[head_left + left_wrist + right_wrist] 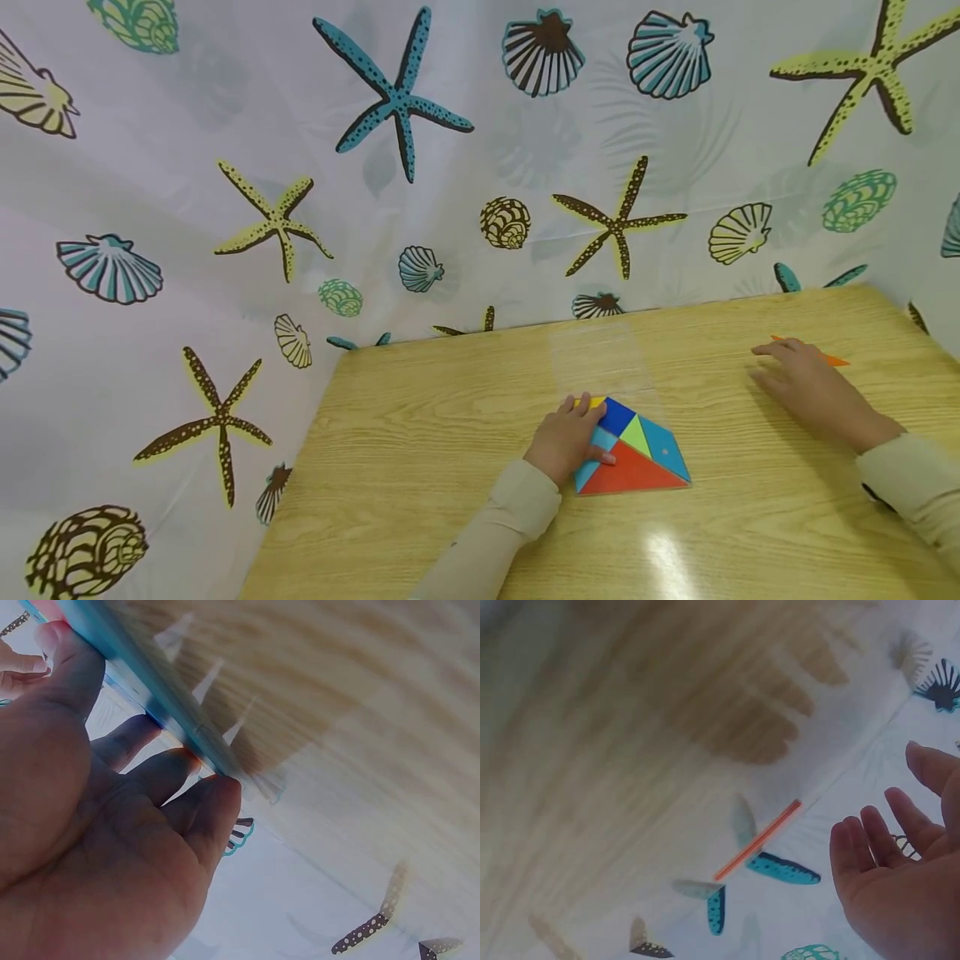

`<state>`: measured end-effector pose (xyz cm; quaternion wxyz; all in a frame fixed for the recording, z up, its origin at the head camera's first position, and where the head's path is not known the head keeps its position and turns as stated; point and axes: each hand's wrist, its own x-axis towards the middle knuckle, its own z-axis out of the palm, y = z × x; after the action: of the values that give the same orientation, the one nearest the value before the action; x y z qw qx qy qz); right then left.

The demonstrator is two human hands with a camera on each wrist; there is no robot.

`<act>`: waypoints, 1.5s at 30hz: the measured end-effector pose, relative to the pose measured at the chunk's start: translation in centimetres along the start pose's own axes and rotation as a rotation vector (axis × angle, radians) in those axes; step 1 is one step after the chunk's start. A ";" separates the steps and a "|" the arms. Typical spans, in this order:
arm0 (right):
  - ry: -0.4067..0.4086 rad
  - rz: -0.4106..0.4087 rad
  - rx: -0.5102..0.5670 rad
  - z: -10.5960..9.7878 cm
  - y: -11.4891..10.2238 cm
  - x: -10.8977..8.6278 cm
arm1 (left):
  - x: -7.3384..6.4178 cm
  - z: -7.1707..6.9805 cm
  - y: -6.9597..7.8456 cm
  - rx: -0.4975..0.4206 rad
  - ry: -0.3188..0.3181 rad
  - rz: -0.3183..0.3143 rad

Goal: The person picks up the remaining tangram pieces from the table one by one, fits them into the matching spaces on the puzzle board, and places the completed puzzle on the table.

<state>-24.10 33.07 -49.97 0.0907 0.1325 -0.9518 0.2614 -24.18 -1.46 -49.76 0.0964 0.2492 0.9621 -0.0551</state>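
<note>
Flat tangram pieces lie fitted together on the table: a red triangle [637, 473], a dark blue square [618, 417], a light green triangle [634, 435] and a blue piece [664, 450] with a small pale spot. Light blue and yellow [597, 402] parts show beside my left hand [557, 443], which rests over their left side, thumb on the red triangle and fingertips along the upper edge. To the right, my right hand [813, 392] hovers over the table with nothing in it. Partly hidden behind it lies an orange piece [838, 362], seen edge-on in the right wrist view.
The wood-grain table [420, 467] meets a white curtain [480, 108] printed with shells and starfish at its back and left. A clear, thin rectangular patch [600, 354] lies on the table behind the pieces. Light glares on the tabletop near the front.
</note>
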 end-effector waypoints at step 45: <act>-0.090 0.034 -0.244 -1.1 3.6 0.3 | -0.4 -0.4 0.4 0.013 0.015 -0.012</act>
<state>-25.36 36.55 -50.69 0.0590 0.1160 -0.9817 0.1392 -23.70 -1.20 -49.28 0.0871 0.2443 0.9639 -0.0600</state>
